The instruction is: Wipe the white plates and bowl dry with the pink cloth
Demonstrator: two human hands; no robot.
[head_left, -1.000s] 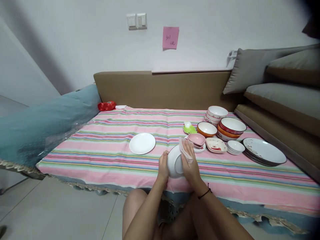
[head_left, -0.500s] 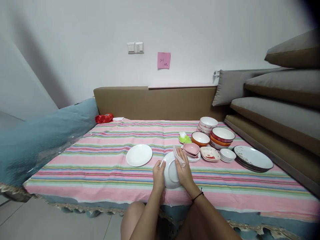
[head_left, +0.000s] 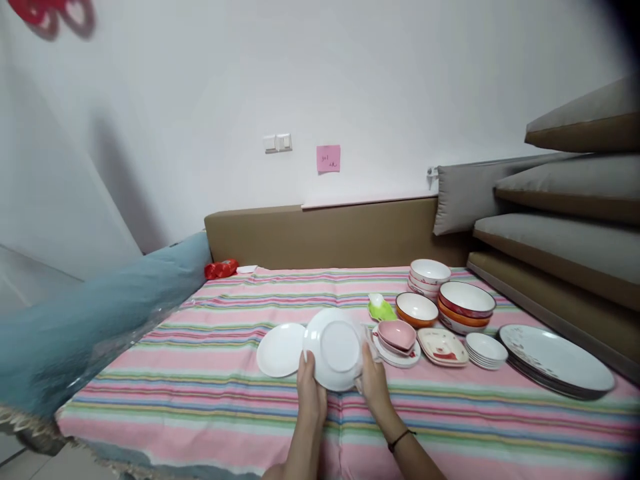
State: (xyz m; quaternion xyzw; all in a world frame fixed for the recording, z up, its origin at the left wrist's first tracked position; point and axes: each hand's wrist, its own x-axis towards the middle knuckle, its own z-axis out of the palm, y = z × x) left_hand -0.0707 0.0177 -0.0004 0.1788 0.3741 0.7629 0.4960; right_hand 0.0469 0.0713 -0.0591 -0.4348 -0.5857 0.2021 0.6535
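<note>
Above a pink striped cloth (head_left: 200, 407), seen from the head, two hands hold up one white dish (head_left: 334, 343). Its bottom, with a round ring, faces the person. The left hand (head_left: 312, 390) is closed on the low left edge, with its thumb on the bottom. Its other fingers are mostly hidden behind. The right hand (head_left: 374, 383) is bent around a thin white wipe (head_left: 369, 341) and has it at the dish's right edge. A dark band (head_left: 401, 440) goes around the right wrist. Just left of the dish, a white plate (head_left: 277, 351) lies flat on the cloth. To the right sit pink bowls (head_left: 397, 333), a green dish (head_left: 382, 309), an orange bowl (head_left: 417, 310), square dishes (head_left: 443, 347), a pile of little white dishes (head_left: 486, 349) and big flowery plates (head_left: 555, 357).
</note>
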